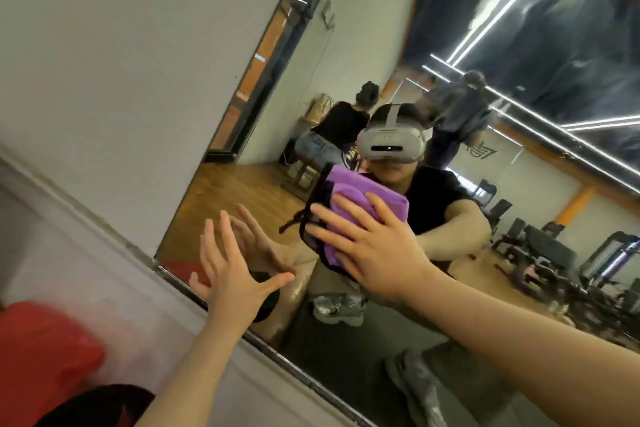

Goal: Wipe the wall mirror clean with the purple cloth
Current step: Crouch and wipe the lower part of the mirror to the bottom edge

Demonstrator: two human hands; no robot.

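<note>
The wall mirror [242, 191] fills the middle and right of the tilted head view, with a thin dark frame along its left and lower edges. My right hand [367, 246] lies flat with spread fingers on the folded purple cloth [363, 191] and presses it against the glass. The cloth has a dark trim on its left side. My left hand [232, 270] is open with fingers apart, its fingertips at the glass near the mirror's lower left corner, holding nothing. Both hands show reflected in the mirror.
A plain grey wall [104, 80] lies left of the mirror. A red object [41, 357] sits at the lower left. The mirror reflects a wooden floor, a seated person, a standing person, gym machines and strip lights.
</note>
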